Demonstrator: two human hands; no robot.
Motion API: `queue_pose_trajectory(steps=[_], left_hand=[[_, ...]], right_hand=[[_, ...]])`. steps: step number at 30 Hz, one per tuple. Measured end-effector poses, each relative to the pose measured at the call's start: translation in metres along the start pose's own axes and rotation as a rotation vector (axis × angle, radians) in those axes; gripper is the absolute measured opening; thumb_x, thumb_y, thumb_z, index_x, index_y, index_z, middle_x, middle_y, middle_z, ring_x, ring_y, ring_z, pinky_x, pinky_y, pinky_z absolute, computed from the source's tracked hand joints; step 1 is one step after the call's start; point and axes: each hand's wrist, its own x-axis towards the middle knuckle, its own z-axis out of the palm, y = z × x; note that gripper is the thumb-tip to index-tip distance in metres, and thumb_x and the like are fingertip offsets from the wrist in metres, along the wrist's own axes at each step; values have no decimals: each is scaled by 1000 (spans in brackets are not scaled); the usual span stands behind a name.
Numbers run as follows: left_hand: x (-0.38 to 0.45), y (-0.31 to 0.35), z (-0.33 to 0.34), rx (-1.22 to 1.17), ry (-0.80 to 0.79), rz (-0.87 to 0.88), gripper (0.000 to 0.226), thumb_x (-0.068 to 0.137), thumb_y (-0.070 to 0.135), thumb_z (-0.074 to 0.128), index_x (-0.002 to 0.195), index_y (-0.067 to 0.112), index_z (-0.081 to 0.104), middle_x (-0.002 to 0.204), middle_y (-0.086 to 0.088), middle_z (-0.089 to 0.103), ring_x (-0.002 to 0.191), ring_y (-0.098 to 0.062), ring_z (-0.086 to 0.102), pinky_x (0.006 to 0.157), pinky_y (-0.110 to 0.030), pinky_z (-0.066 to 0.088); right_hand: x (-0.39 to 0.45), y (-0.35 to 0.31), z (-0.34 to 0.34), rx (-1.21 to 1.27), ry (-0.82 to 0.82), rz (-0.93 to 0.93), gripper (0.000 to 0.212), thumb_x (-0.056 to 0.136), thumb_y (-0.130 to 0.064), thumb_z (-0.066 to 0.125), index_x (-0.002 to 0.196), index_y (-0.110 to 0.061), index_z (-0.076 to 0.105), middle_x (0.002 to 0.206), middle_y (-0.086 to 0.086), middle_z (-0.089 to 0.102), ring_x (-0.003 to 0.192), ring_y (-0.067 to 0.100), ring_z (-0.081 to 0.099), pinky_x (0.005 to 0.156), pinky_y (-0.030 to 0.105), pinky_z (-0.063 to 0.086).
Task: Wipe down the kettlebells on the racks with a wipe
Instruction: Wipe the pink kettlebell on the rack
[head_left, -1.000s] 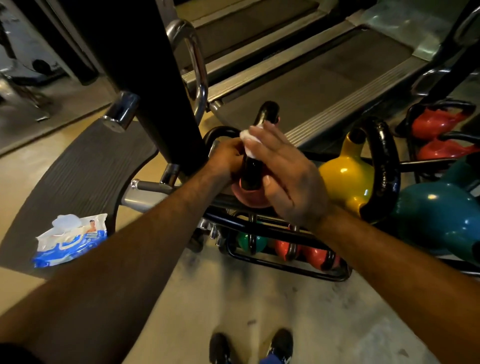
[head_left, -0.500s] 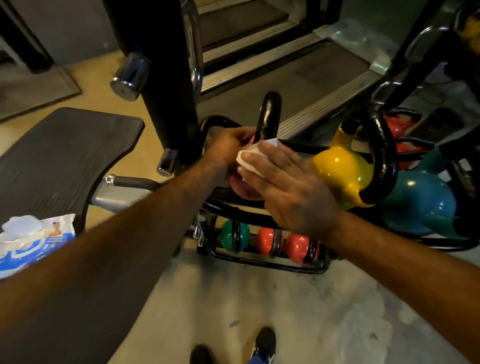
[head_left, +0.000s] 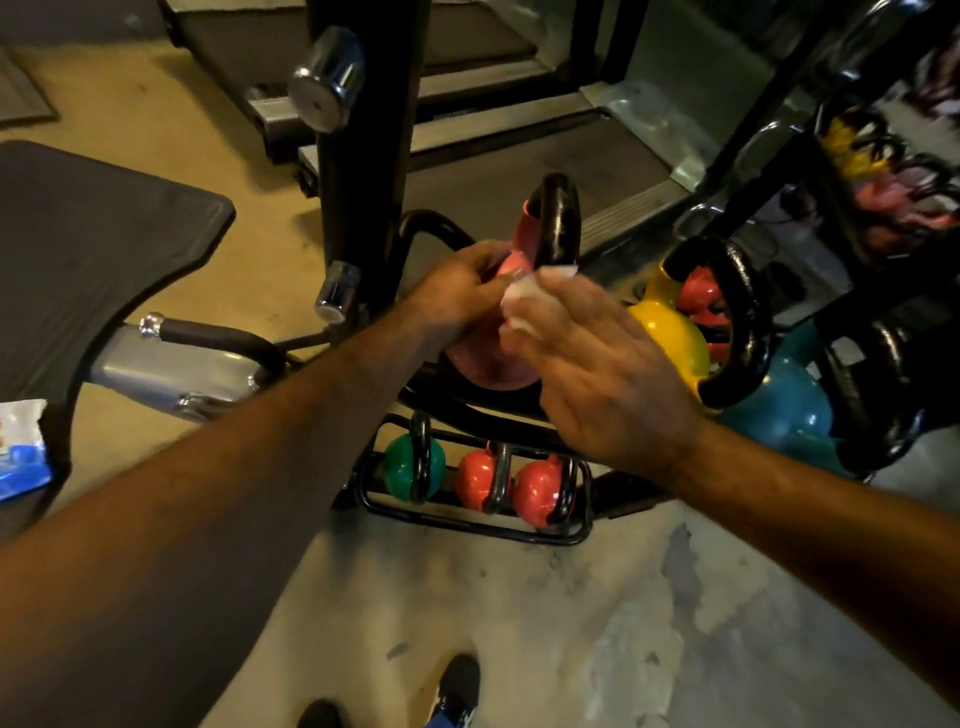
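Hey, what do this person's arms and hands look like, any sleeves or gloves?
Both forearms are bare right up to the frame edge, so no sleeves show. The left hand and right hand wear no gloves; no watch, ring or wristband is visible.

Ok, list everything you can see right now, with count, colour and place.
pink kettlebell: 1, pink, black handle, upper rack, being wiped
wipe: 1, white, on the pink kettlebell
yellow kettlebell: 1, right of pink
teal kettlebell: 1, right of yellow
small kettlebells: 1 green, 2 red, lower rack
wipes pack: 1, blue-white, left edge
bench pad: 1, dark, left
shoes: 2, dark, bottom
left hand: grips the pink kettlebell
right hand: holds the wipe
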Motion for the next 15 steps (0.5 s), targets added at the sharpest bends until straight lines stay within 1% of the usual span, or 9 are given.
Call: queue_pose_trajectory(steps=[2, 3, 5, 6, 8, 10, 11, 13, 15], left_hand=[[0, -3, 1, 47, 4, 13, 55, 81, 41, 59, 131, 17, 55, 117, -1, 65, 110, -17, 63, 97, -34, 50], [1, -4, 2, 76, 2, 32, 60, 79, 45, 58, 132, 16, 55, 119, -3, 66, 112, -19, 63, 99, -37, 50], [1, -2, 1, 113, 16, 27, 65, 74, 50, 58, 130, 17, 56, 120, -3, 66, 113, -21, 63, 102, -42, 49], [-1, 0, 0, 132, 8, 26, 61, 74, 48, 57, 128, 19, 57, 119, 0, 65, 113, -20, 63, 103, -42, 48], [-2, 0, 1, 199, 42, 54, 53, 77, 46, 53, 124, 21, 59, 115, 1, 66, 111, -21, 63, 101, -42, 49], [-2, -1, 1, 275, 51, 59, 54, 79, 49, 49, 123, 19, 59, 120, -5, 65, 111, -25, 63, 98, -46, 50], [-1, -2, 1, 289, 40, 59, 58, 80, 50, 48, 127, 18, 58, 126, -7, 63, 114, -26, 61, 100, -46, 48], [2, -4, 0, 306, 27, 59, 60, 85, 49, 51, 135, 15, 54, 137, -8, 57, 126, -25, 54, 107, -43, 43], [3, -8, -1, 369, 28, 73, 57, 89, 46, 50, 137, 16, 53, 140, -6, 55, 130, -23, 51, 110, -40, 41]], right_hand=[[-5, -1, -3, -57, -81, -78, 46, 99, -20, 44, 140, -3, 57, 151, 18, 50, 147, 36, 37, 119, 56, 30], [-2, 3, -10, -73, -90, -82, 45, 101, -22, 43, 140, -4, 57, 150, 17, 51, 146, 35, 38, 120, 54, 30], [13, 12, -24, -51, -67, 20, 45, 105, -29, 43, 140, -5, 57, 149, 17, 52, 144, 35, 41, 121, 49, 29], [19, 11, -29, -25, -78, 86, 48, 105, -34, 43, 141, -5, 56, 148, 17, 52, 143, 34, 42, 122, 48, 28], [23, 0, -33, -8, -201, 86, 56, 103, -44, 43, 142, -6, 54, 148, 17, 52, 144, 33, 40, 124, 47, 24], [19, -5, -35, -87, -348, -15, 59, 101, -50, 43, 141, -8, 56, 147, 14, 54, 144, 31, 40, 125, 47, 21], [22, -1, -40, -118, -379, -30, 59, 100, -51, 44, 140, -11, 57, 146, 13, 55, 143, 30, 41, 125, 46, 20], [38, 11, -53, -125, -381, 70, 60, 100, -57, 42, 142, -15, 55, 147, 10, 54, 143, 28, 41, 123, 43, 19], [50, 13, -58, -117, -397, 138, 68, 100, -65, 36, 145, -16, 52, 150, 9, 51, 144, 25, 38, 123, 40, 17]])
